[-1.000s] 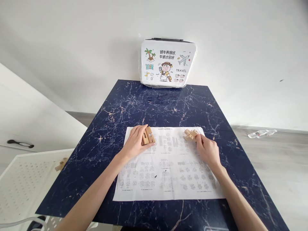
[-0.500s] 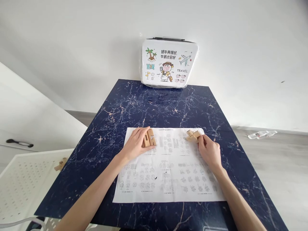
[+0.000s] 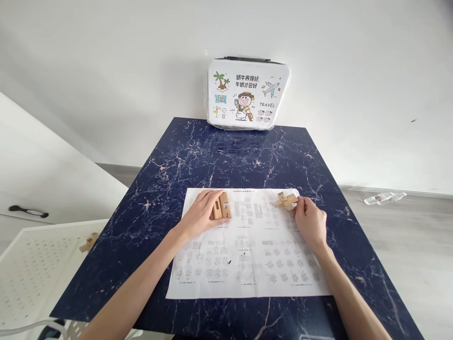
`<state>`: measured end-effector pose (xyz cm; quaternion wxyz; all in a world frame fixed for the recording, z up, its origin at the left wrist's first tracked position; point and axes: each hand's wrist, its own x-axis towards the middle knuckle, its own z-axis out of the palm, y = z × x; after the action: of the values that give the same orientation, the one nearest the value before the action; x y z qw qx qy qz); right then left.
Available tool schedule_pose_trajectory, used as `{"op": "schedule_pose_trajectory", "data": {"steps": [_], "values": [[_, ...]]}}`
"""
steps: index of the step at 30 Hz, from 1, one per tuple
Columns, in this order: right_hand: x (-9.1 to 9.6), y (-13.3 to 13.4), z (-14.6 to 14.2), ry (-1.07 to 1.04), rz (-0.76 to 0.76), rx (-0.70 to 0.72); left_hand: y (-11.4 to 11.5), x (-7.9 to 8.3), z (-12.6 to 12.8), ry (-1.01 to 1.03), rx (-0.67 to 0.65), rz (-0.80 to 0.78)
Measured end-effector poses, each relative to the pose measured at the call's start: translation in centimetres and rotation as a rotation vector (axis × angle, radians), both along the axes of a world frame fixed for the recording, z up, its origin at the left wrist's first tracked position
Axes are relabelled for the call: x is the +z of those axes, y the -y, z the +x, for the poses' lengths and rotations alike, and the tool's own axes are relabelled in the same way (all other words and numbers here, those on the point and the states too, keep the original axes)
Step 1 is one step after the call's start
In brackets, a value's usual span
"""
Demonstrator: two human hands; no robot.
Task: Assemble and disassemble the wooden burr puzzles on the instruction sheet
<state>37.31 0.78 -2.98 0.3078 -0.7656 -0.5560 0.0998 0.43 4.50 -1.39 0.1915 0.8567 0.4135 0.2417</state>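
Observation:
My left hand (image 3: 203, 211) is closed round notched wooden puzzle blocks (image 3: 225, 208) standing side by side, at the upper left of the printed instruction sheet (image 3: 247, 278). Part of these blocks is hidden by my fingers. At the sheet's upper right corner, my right hand (image 3: 311, 221) pinches the end of a crossed wooden puzzle assembly (image 3: 287, 200). Its pieces stick out in several directions, and one end carries a dark mark. Small diagrams and text cover the paper.
A dark blue marbled table (image 3: 233, 165) bears the sheet. At its far edge a white cartoon-printed case (image 3: 244, 94) leans against the wall. To the left, more wooden pieces (image 3: 89, 242) lie by a white perforated basket (image 3: 31, 264). A clear plastic bottle (image 3: 384, 198) lies on the floor, right.
My right hand has shifted slightly right and turned the crossed assembly, so a marked end face now shows. The left hand and its blocks have moved a little to the right.

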Motion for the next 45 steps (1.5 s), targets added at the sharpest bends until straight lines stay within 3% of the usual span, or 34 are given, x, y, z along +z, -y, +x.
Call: {"op": "schedule_pose_trajectory", "data": {"steps": [6,9,12,15,19,22,33,39,45], "values": [[1.1,0.0,0.2,-0.010,0.100,-0.119,0.3,0.2,0.1,0.012,-0.020,-0.008],[1.8,0.6,-0.6,-0.028,0.219,-0.082,0.5,0.3,0.2,0.009,-0.033,-0.025],[2.2,1.6,-2.2,-0.026,0.321,0.108,1.0,0.4,0.5,-0.003,-0.070,-0.034],[2.5,2.5,-4.3,-0.048,0.230,0.430,1.7,0.6,1.0,0.003,-0.142,-0.003],[2.5,3.0,-6.9,-0.077,0.146,0.760,2.6,0.8,2.0,0.020,-0.219,0.022],[2.2,3.1,-8.0,-0.067,0.141,0.862,2.9,1.0,2.4,0.000,-0.242,-0.016],[0.6,2.7,-9.1,-0.013,0.119,0.914,1.4,1.8,-1.2,0.011,-0.161,-0.196],[0.7,2.5,-9.1,-0.083,0.105,0.882,1.3,1.5,-1.6,-0.011,-0.129,-0.319],[0.7,2.6,-9.3,-0.086,0.118,0.871,1.2,1.7,-1.5,0.009,-0.145,-0.293]]}}
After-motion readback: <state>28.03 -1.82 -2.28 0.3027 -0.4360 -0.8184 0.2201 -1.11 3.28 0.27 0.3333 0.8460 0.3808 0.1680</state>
